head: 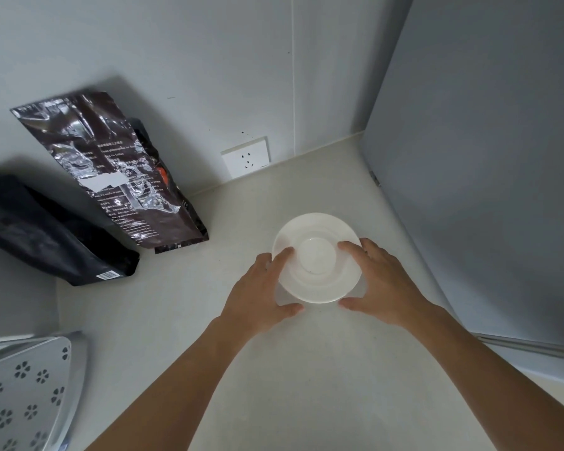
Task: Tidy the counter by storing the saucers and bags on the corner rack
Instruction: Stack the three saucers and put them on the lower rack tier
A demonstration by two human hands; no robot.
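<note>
A white saucer (317, 255) sits over the pale counter (209, 320), possibly the top of a small stack. My left hand (261, 288) grips its left rim and my right hand (381, 281) grips its right rim, fingers on top and thumbs at the near edge. A shiny brown foil bag (111, 170) leans against the wall at the back left. A matte black bag (46, 236) lies beside it, further left. The corner rack's perforated metal shelf (23, 395) shows at the bottom left.
A white wall socket (246, 157) sits low on the back wall behind the saucer. A grey appliance side (485, 190) rises along the right edge of the counter, close to my right hand.
</note>
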